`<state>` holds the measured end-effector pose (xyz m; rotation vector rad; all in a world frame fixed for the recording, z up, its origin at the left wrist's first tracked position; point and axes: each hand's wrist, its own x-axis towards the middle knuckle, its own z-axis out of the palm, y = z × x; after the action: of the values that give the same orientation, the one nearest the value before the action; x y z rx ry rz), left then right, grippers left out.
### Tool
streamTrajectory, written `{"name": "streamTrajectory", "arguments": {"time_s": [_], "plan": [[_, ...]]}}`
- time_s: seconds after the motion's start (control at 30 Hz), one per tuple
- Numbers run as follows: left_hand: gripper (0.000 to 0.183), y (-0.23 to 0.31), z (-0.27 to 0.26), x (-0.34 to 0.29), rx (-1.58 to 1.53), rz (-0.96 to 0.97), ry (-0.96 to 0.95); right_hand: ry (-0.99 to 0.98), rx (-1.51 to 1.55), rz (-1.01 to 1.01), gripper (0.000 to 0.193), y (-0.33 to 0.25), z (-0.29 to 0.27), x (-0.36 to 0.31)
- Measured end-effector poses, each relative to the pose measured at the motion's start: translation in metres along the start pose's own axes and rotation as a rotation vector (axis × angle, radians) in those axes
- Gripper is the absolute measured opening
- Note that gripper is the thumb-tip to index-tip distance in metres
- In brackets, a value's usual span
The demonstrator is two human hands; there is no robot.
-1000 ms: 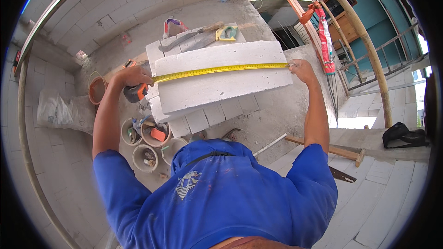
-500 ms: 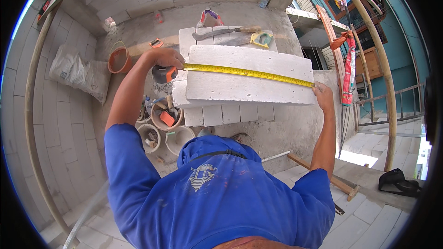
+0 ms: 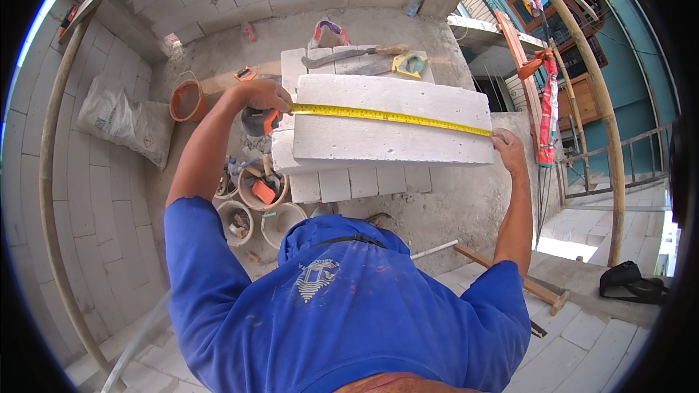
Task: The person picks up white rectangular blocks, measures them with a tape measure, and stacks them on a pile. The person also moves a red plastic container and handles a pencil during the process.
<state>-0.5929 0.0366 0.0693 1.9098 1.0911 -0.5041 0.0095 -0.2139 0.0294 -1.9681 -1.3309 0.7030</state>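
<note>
A long white block [image 3: 393,147] lies across a stack of similar blocks in front of me. The yellow blade of a tape measure [image 3: 389,116] is stretched along its top face. At the block's left end my left hand [image 3: 263,94] is closed on the tape, right above its black and orange case [image 3: 256,122]. My right hand [image 3: 510,148] pinches the blade's other end at the block's right edge. Behind the block lie a machete [image 3: 342,56] with a wooden handle and a handsaw [image 3: 410,65] with a yellow-green grip.
Left of the stack stand a bucket of tools [image 3: 263,188], two more pails, an orange bucket [image 3: 188,102] and a white sack [image 3: 124,116]. Wooden poles [image 3: 597,94] rise at the right by an open edge. A wooden straightedge-like bar [image 3: 535,287] lies behind my right arm.
</note>
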Motion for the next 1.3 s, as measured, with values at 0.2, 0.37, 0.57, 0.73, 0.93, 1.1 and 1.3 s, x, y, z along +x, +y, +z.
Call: {"name": "streamTrajectory", "arguments": {"time_s": [0.2,0.37,0.57,0.73,0.93,1.1,1.3], "plan": [[0.037,0.007,-0.004,-0.006,0.038,0.008,-0.006,-0.040,-0.211,-0.077,0.026,-0.032,-0.017,-0.005],[0.036,-0.003,-0.014,-0.007,0.033,0.044,0.053,-0.047,-0.165,-0.181,0.030,-0.094,0.021,0.010],[0.041,0.005,-0.029,-0.002,0.001,0.053,0.097,-0.006,-0.254,-0.360,0.028,-0.135,0.090,0.045],[0.044,-0.001,-0.037,0.011,-0.087,0.059,0.063,-0.038,-0.295,-0.411,0.025,-0.167,0.142,0.067],[0.043,-0.015,-0.042,0.016,-0.085,0.070,0.064,-0.077,-0.275,-0.396,0.024,-0.176,0.160,0.075],[0.039,-0.011,-0.047,0.017,-0.135,0.071,0.029,-0.087,-0.296,-0.422,0.024,-0.171,0.161,0.078],[0.034,-0.009,-0.051,0.022,-0.144,0.073,0.018,-0.024,-0.335,-0.318,0.024,-0.171,0.139,0.075]]}}
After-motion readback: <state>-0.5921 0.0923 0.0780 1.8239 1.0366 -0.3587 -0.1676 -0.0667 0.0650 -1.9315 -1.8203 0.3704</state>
